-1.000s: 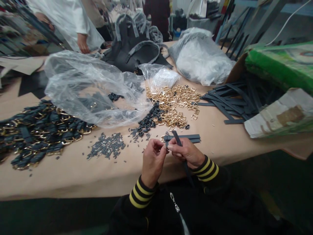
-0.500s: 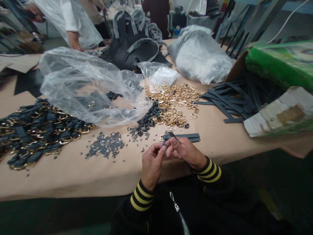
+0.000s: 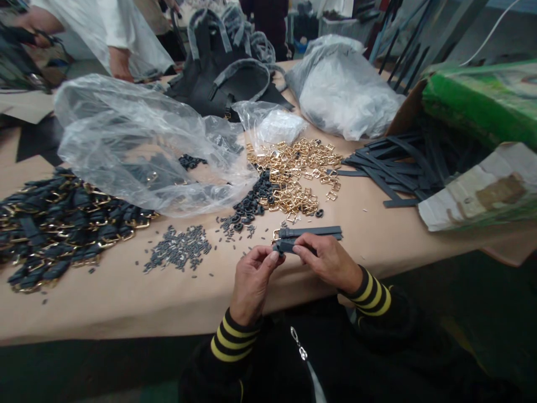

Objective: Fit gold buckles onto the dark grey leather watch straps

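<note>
A dark strap (image 3: pixel 287 245) stretches between my hands just above the table's front edge. My left hand (image 3: pixel 254 277) pinches its left end between thumb and fingers, where a small dark loop seems to sit. The strap's right part is gripped by my right hand (image 3: pixel 329 260), thumb against fingers. Right behind them lie finished-looking straps (image 3: pixel 314 230) with a gold buckle (image 3: pixel 276 234) at the left end. Gold buckles (image 3: pixel 293 198) are heaped farther back, beside a pile of small dark loops (image 3: pixel 251 201). Small dark pieces (image 3: pixel 178 248) lie scattered to the left.
Buckled straps (image 3: pixel 54 224) are piled at far left. Clear plastic bags (image 3: pixel 138 145) cover the middle, with a stuffed bag (image 3: pixel 344 89) behind. Loose strips (image 3: pixel 394 168) spill from a green box (image 3: pixel 478 101) at right. A dark bag (image 3: pixel 226 78) and a co-worker's arm (image 3: pixel 119 56) are at the back.
My hands have moved apart, the right one going right. The strap that stood up at an angle now lies level between them, its left end still in my left fingers.
</note>
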Action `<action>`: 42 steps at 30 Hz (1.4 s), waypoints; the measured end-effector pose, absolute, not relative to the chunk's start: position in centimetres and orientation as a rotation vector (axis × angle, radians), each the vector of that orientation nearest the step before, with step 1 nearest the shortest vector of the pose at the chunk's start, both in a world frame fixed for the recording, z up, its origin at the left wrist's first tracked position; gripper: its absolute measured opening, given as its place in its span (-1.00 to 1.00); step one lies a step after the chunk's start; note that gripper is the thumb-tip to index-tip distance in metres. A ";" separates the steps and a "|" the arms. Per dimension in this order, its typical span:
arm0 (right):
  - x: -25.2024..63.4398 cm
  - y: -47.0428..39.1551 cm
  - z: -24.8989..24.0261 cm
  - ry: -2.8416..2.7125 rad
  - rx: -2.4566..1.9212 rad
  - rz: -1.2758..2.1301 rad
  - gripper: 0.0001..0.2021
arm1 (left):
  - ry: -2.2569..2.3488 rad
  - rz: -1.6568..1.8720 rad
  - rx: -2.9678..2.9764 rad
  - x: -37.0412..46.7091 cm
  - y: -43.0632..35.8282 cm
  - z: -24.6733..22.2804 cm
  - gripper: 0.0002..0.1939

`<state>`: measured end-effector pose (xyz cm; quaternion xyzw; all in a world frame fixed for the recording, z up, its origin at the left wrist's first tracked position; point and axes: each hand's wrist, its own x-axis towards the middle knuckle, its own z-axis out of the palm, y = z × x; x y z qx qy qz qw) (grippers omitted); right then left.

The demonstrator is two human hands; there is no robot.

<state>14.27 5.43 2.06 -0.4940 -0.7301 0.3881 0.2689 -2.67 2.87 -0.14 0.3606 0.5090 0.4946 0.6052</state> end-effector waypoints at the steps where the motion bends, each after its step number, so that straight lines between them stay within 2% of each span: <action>1: 14.3 5.4 2.2 -2.001 -1.336 1.027 -0.83 | 1.223 1.122 0.902 -2.7 2.8 -0.1 -0.86; 8: 14.6 5.5 2.2 -2.171 -1.295 1.065 -0.83 | 1.472 1.067 1.502 -1.2 1.9 0.2 -0.92; 12: 14.1 4.9 1.5 -1.936 -1.228 1.207 -0.77 | 1.398 1.122 1.231 -0.8 2.1 0.3 -0.75; 15: 13.7 4.6 1.2 -1.834 -1.263 1.210 -0.83 | 1.347 1.059 1.090 -0.9 2.6 0.4 -0.80; 19: 13.4 4.4 0.8 -1.848 -1.307 1.190 -0.78 | 1.281 0.877 1.142 -1.1 2.8 0.5 -0.79; 23: 13.6 4.6 0.7 -1.911 -1.291 1.195 -0.78 | 1.295 0.886 1.148 -1.4 2.7 0.3 -0.76; 31: 15.1 5.9 1.4 -1.773 -1.181 1.574 -0.91 | 1.285 0.939 1.211 -1.8 4.6 0.2 -0.74; 35: 16.2 6.7 1.6 -1.773 -1.129 1.557 -0.82 | 1.318 0.910 1.341 -1.4 6.2 1.1 -0.73; 42: 17.3 6.9 0.4 -1.489 -0.961 1.897 -0.71 | 1.280 0.733 1.501 -0.4 7.8 1.7 -0.76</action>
